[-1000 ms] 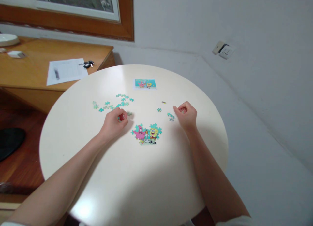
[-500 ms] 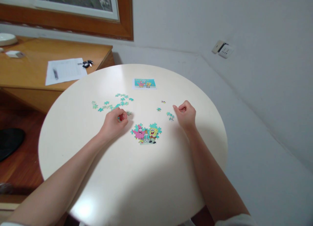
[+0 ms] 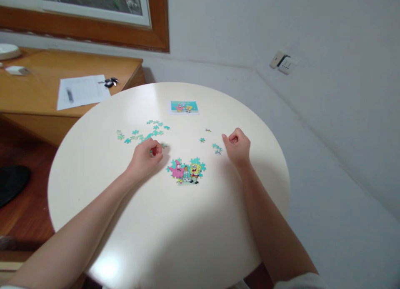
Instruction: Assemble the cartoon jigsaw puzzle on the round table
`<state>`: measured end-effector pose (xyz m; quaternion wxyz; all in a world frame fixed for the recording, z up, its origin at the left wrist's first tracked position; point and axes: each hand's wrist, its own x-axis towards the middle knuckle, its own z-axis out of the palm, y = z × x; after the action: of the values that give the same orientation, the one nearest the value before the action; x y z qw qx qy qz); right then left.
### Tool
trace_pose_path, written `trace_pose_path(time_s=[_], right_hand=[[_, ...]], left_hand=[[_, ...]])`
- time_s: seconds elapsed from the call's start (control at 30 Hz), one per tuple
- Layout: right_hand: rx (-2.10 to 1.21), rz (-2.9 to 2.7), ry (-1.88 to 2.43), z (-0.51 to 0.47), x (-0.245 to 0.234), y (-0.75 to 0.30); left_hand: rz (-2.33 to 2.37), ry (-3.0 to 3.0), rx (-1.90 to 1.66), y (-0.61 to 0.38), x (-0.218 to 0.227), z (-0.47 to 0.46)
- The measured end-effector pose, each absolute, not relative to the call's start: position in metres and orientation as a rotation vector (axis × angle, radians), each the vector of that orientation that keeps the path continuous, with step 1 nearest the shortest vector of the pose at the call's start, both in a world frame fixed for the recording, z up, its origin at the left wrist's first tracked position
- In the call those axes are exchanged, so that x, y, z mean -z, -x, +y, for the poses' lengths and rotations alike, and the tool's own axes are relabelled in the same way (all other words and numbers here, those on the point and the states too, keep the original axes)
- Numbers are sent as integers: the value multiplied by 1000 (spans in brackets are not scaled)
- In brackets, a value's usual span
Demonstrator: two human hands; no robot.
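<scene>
Head: left hand [image 3: 144, 159] pinches piece [image 3: 153, 150] (mostly hidden).

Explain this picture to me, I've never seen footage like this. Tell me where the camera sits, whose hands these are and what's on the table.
No machine here: the camera sits on a person's head, looking down at their own bare hands. The left hand pinches a small reddish piece; the right hand is curled shut, its contents hidden. On the round cream table lie a partly joined cartoon jigsaw, loose teal pieces and a small reference picture. A wooden desk with a sheet of paper stands behind.
</scene>
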<state>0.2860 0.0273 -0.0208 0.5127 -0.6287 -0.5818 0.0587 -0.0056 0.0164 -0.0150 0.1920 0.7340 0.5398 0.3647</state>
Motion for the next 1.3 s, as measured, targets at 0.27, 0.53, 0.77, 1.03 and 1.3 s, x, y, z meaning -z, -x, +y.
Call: trace_pose_path(time_s=[0.27, 0.53, 0.77, 1.03, 1.3], right_hand=[[-198, -1303, 1596, 26, 19, -285], [-225, -1351, 1635, 28, 21, -287], [-285, -1366, 1723, 29, 22, -289], [-264, -1569, 1750, 28, 17, -294], [-409, -1726, 1884, 32, 28, -305]], left_hand=[[1514, -2046, -1019, 5, 13, 16], [1506, -2033, -1051, 4, 12, 16], [1473, -2037, -1061, 5, 12, 16], [1507, -2045, -1063, 7, 15, 18], [1542, -2027, -1061, 7, 15, 19]])
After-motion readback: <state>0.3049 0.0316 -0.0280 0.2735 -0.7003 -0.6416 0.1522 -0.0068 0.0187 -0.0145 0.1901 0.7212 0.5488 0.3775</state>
